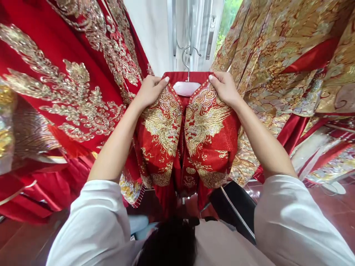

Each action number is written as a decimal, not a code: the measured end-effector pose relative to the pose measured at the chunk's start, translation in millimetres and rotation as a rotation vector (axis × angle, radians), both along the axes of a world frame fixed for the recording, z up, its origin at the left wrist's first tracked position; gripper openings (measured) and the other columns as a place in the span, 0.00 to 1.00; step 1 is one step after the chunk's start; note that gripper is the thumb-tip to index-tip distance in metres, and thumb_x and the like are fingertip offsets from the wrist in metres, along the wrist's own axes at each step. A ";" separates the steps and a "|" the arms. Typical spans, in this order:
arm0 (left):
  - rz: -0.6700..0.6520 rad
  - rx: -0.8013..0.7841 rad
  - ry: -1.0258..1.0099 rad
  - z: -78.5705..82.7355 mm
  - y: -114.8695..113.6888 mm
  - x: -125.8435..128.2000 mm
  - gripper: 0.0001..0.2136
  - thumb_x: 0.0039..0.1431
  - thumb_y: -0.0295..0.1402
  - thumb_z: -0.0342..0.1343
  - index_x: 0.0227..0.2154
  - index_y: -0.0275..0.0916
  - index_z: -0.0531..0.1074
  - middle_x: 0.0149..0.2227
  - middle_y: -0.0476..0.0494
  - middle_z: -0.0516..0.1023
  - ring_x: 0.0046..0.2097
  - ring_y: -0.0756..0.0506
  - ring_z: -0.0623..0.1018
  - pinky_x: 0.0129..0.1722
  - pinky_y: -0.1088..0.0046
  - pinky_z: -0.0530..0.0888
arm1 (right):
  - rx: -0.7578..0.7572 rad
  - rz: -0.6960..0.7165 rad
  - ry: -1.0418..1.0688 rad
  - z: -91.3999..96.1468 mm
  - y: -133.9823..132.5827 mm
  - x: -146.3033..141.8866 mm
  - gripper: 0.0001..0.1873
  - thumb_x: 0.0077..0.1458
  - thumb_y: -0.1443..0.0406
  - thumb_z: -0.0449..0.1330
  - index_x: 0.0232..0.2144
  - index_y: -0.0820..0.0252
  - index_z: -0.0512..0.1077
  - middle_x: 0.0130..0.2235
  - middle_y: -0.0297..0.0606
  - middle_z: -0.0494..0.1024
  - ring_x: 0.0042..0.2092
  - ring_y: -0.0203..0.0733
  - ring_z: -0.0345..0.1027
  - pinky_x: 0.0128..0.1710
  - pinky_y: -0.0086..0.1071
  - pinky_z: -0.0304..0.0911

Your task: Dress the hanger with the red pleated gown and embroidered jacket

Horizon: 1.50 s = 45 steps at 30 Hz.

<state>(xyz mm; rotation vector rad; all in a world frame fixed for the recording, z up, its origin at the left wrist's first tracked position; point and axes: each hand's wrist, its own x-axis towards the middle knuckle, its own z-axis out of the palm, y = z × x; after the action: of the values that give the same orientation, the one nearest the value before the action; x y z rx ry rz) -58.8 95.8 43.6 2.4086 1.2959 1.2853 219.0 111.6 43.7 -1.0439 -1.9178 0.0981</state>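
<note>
A red jacket with gold embroidery hangs in front of me, its front parted down the middle. It is on a hanger with a white body and a metal hook. My left hand is closed on the jacket's left collar and shoulder edge, thumb on top. On the other side, my right hand pinches the matching edge near the neckline. The fingers of both hands are mostly hidden behind the cloth.
On the left hangs a red garment with gold beaded patterns. Gold embroidered garments hang on the right. Behind the hanger is a white door or window frame. Below lie a black object and a reddish tiled floor.
</note>
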 end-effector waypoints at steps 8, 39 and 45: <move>-0.185 -0.344 0.131 -22.8 3.5 -50.0 0.27 0.48 0.55 0.55 0.40 0.36 0.74 0.33 0.43 0.78 0.38 0.42 0.74 0.36 0.68 0.71 | -0.467 0.238 -0.014 -31.7 -46.4 80.4 0.24 0.45 0.53 0.64 0.42 0.63 0.73 0.35 0.41 0.77 0.40 0.43 0.71 0.43 0.42 0.69; 0.630 -0.136 -0.172 -345.8 -129.4 19.9 0.11 0.52 0.30 0.46 0.36 0.34 0.67 0.36 0.33 0.69 0.43 0.37 0.72 0.45 0.58 0.69 | -0.184 -0.570 0.210 -311.6 -156.5 -16.1 0.13 0.47 0.72 0.46 0.34 0.63 0.68 0.33 0.46 0.70 0.37 0.45 0.64 0.41 0.40 0.62; 0.479 0.043 -0.237 -351.9 -192.8 79.5 0.04 0.50 0.31 0.48 0.30 0.39 0.65 0.28 0.42 0.66 0.33 0.43 0.71 0.35 0.67 0.69 | -0.221 -0.228 0.440 -296.3 -198.5 -107.5 0.06 0.48 0.71 0.46 0.28 0.58 0.60 0.25 0.34 0.63 0.28 0.37 0.59 0.32 0.31 0.61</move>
<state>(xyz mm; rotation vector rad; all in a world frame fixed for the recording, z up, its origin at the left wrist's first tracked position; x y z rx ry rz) 20.7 -97.0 -308.3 1.9522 1.8492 1.6618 111.4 -86.9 -252.6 -1.2624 -1.4042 0.3840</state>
